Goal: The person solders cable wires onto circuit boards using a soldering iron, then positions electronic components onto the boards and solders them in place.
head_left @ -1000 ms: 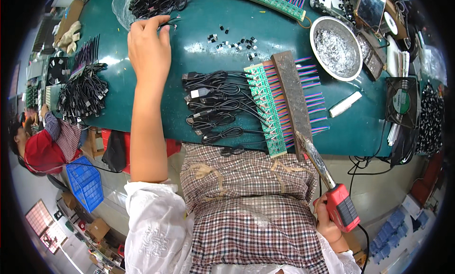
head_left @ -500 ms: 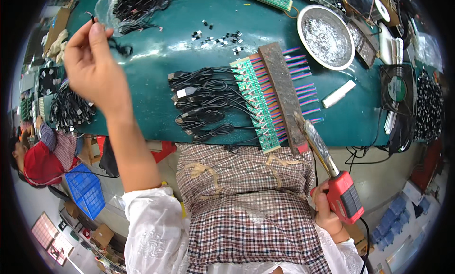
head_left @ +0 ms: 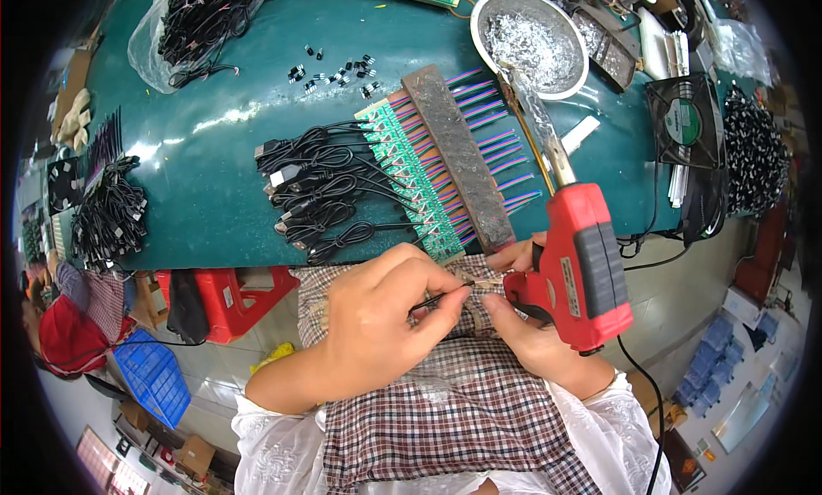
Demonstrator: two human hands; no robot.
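Note:
My left hand (head_left: 385,311) pinches the end of a thin black cable (head_left: 426,303) above my checked apron. Most of that cable is hidden behind the fingers. Close to its tip, my right hand (head_left: 544,345) is wrapped around a red soldering gun (head_left: 572,264) with black grip panels, its metal barrel pointing up and away over the table. Just beyond both hands lies a green circuit board strip (head_left: 409,178). Several coiled black USB cables (head_left: 321,182) run to its left side. A heavy brown bar (head_left: 458,157) rests across the coloured ribbon wires (head_left: 505,152) on its right.
A metal bowl (head_left: 575,77) holding silvery scraps stands far right, beside a small fan (head_left: 685,122). Small black parts (head_left: 338,74) lie scattered beyond the board. A plastic bag (head_left: 154,32) of cables sits far left, with another cable bundle (head_left: 107,217) at the left edge.
My left hand has come from the far left to in front of my apron, bringing the black cable. The right hand has raised the soldering gun and moved inward, close to the left hand.

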